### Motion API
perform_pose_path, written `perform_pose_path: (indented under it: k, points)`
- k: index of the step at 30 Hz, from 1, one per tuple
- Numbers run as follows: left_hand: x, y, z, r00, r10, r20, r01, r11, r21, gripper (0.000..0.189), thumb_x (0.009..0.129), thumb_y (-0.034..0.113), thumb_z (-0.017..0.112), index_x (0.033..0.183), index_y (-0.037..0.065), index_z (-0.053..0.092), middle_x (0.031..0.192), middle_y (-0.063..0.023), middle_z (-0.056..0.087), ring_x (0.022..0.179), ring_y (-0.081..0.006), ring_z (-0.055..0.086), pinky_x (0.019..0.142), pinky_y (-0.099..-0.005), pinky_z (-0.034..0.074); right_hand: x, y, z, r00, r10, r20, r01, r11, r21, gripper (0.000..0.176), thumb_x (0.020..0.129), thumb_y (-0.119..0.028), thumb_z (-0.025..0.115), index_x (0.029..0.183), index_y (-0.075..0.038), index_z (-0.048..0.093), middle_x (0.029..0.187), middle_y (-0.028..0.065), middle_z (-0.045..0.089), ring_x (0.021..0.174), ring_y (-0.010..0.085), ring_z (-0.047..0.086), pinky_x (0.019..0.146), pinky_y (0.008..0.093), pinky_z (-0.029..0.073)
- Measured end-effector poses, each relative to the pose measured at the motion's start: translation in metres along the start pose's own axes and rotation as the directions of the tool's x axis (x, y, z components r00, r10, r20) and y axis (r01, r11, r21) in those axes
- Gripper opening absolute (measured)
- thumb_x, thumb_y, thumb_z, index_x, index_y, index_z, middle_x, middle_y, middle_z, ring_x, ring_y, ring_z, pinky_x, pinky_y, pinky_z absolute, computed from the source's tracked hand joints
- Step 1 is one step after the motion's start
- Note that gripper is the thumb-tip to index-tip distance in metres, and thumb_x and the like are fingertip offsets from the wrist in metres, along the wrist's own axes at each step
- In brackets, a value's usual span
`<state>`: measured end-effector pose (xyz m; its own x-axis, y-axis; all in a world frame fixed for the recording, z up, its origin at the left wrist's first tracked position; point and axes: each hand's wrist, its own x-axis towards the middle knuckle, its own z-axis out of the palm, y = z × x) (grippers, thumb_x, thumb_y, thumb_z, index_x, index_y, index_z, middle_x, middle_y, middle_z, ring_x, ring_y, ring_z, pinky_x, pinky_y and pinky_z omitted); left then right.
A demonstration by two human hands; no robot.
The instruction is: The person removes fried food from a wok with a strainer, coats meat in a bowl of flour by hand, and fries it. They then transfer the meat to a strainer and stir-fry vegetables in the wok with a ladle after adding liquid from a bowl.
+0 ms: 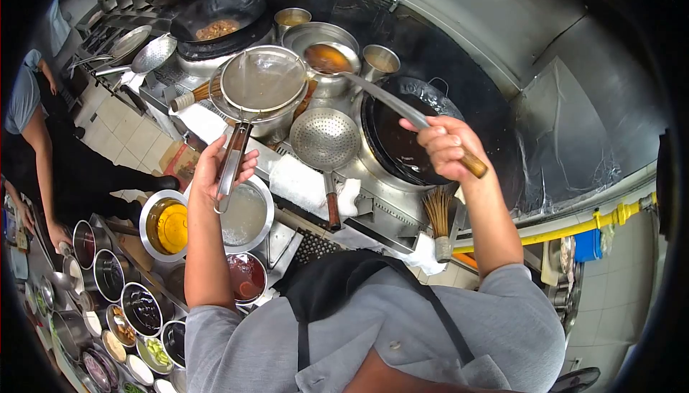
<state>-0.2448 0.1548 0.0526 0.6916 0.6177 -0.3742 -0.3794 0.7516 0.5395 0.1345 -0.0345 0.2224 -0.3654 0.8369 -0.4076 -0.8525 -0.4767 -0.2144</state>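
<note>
My right hand [451, 147] grips the long handle of a ladle [387, 100], with its wooden end sticking out below the fist. Orange-brown liquid [328, 57] fills the ladle's bowl, which is over a steel pot [331, 86]. In my left hand [224, 169] is the handle of a round mesh strainer [263, 81], its fingers loosely around the wood and metal. The strainer is above another steel pot [276, 129], whose contents it hides. Between my hands a perforated skimmer [325, 138] lies with its handle toward me.
A wok of dark liquid [409, 134] sits on the right burner; another wok [217, 23] holds food at far left. A bamboo brush [436, 213] stands near the front edge. Pans of yellow oil [172, 226] and cloudy liquid [244, 213] are at left. A co-worker [43, 127] stands beyond several ingredient containers.
</note>
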Motion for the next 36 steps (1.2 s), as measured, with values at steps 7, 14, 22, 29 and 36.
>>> perform_pose_path:
  k: [7, 14, 22, 29, 36]
  points:
    - [-0.011, -0.023, -0.015, 0.992, 0.073, -0.104, -0.098, 0.959, -0.266, 0.073, 0.090, 0.057, 0.037, 0.120, -0.010, 0.037, 0.113, -0.0318, 0.050, 0.090, -0.0419, 0.061, 0.077, -0.0527, 0.055, 0.101, 0.037, 0.004, 0.941, -0.161, -0.298, -0.039, 0.823, -0.566, 0.012, 0.088, -0.011, 0.053, 0.098, -0.004, 0.049, 0.062, -0.0028, 0.045, 0.042, 0.0030, 0.041, 0.032, 0.0194, 0.031]
    - [0.032, -0.207, -0.026, 0.799, -0.570, -0.194, 0.596, 0.794, 0.121, 0.079, 0.083, 0.054, 0.055, 0.126, -0.010, 0.036, 0.118, -0.0242, 0.048, 0.102, -0.0373, 0.055, 0.085, -0.0501, 0.049, 0.123, 0.049, -0.047, 0.503, -0.692, 0.519, 0.053, -0.574, -0.817, 0.055, 0.078, -0.009, 0.065, 0.127, 0.003, 0.045, 0.086, 0.0145, 0.065, 0.070, 0.0218, 0.064, 0.066, 0.0314, 0.051]
    - [0.041, -0.234, 0.007, 0.886, -0.458, 0.073, 0.463, 0.883, -0.080, 0.038, 0.091, 0.038, 0.050, 0.104, 0.003, 0.052, 0.088, -0.0088, 0.058, 0.082, -0.0276, 0.063, 0.074, -0.0367, 0.054, 0.140, 0.117, -0.105, 0.449, -0.881, -0.148, 0.025, 0.179, -0.984, 0.019, 0.081, -0.007, 0.062, 0.096, -0.002, 0.050, 0.058, 0.0032, 0.052, 0.040, 0.0125, 0.047, 0.035, 0.0287, 0.038]
    - [0.019, -0.188, -0.034, 0.939, -0.017, -0.345, 0.082, 0.981, 0.173, 0.029, 0.093, 0.035, 0.049, 0.092, 0.007, 0.056, 0.070, -0.0027, 0.057, 0.055, -0.0133, 0.055, 0.048, -0.0256, 0.047, 0.235, 0.146, -0.199, 0.370, -0.916, -0.157, -0.162, 0.103, -0.981, 0.025, 0.077, -0.019, 0.063, 0.086, 0.003, 0.055, 0.069, 0.0192, 0.060, 0.062, 0.0307, 0.062, 0.058, 0.0412, 0.049]
    - [-0.012, -0.192, -0.034, 0.729, 0.441, -0.523, -0.362, 0.897, 0.252, 0.035, 0.091, 0.023, 0.051, 0.116, -0.001, 0.047, 0.095, -0.0121, 0.061, 0.077, -0.0204, 0.062, 0.064, -0.0316, 0.052, 0.258, 0.152, -0.213, 0.344, -0.916, -0.208, -0.288, 0.108, -0.952, 0.041, 0.078, -0.026, 0.063, 0.102, 0.004, 0.049, 0.094, 0.0264, 0.061, 0.089, 0.0416, 0.061, 0.079, 0.0446, 0.048]
